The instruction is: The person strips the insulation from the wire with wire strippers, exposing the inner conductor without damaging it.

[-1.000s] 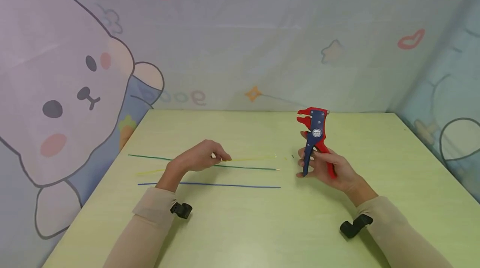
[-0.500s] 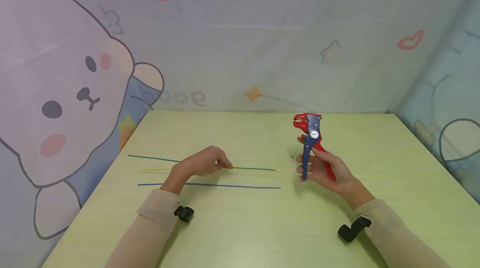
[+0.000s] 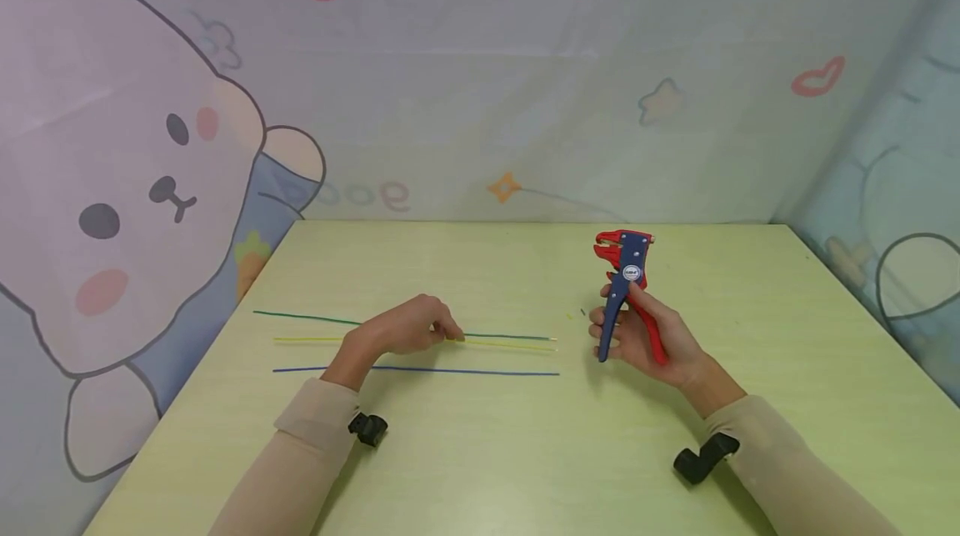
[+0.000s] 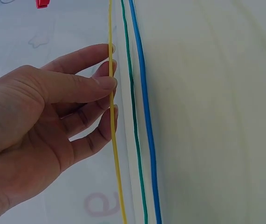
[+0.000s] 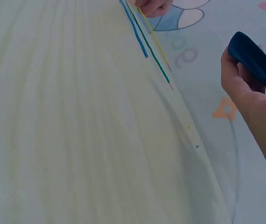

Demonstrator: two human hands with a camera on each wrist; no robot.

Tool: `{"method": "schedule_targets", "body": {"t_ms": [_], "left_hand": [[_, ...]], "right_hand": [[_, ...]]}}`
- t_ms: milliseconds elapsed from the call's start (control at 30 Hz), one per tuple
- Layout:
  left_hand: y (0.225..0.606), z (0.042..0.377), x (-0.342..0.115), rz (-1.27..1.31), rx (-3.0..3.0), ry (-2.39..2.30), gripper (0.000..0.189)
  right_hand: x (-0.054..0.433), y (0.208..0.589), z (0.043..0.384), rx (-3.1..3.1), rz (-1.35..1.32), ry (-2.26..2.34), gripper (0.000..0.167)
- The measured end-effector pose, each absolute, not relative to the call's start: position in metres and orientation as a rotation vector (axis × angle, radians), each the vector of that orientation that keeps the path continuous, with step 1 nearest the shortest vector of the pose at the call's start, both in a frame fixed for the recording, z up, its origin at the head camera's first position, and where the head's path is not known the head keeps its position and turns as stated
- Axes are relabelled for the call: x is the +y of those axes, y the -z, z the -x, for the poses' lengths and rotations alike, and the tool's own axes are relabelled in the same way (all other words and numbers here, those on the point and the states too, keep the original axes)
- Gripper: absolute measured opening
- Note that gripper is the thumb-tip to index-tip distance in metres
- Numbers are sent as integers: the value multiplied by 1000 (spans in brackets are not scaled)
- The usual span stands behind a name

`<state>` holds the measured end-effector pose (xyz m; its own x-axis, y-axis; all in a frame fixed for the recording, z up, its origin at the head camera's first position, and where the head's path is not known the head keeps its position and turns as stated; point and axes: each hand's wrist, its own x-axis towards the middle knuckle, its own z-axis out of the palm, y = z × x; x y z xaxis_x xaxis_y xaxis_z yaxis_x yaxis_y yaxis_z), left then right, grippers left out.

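With thumb and fingertips my left hand (image 3: 408, 326) pinches a yellow wire (image 3: 510, 344) near its middle, as the left wrist view confirms on the same yellow wire (image 4: 116, 158). Beyond it on the table lies a green wire (image 3: 303, 318), partly hidden by the hand. Nearer to me a blue wire (image 3: 465, 371) runs roughly parallel. In the right wrist view, the green wire (image 5: 153, 55) and yellow wire (image 5: 159, 45) show bare copper at the tips. My right hand (image 3: 663, 344) holds a red and blue wire stripper (image 3: 628, 269) by its handles, jaws up and apart, over the table.
A tiny yellow scrap (image 3: 569, 317) and a dark green scrap (image 3: 582, 312) lie between the wire ends and the right hand. The pale table (image 3: 480, 453) meets a printed cloth backdrop (image 3: 465, 102) at its far edge.
My left hand has brought the yellow wire toward me, over the green wire, to lie between green and blue. The wire stripper has dipped slightly lower in my right hand.
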<state>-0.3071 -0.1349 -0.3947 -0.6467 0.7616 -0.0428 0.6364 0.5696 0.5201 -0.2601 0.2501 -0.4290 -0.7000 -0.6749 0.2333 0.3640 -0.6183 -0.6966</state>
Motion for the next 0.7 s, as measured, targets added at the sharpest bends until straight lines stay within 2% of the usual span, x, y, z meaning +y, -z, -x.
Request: {"method": "schedule_targets", "body": {"t_ms": [300, 700], "left_hand": [[394, 307, -135, -1169, 2539, -693, 37], [397, 308, -135, -1143, 2541, -689, 37]], "right_hand": [[253, 429, 260, 722, 732, 2301, 54], [251, 429, 259, 740, 706, 2276, 48]]}}
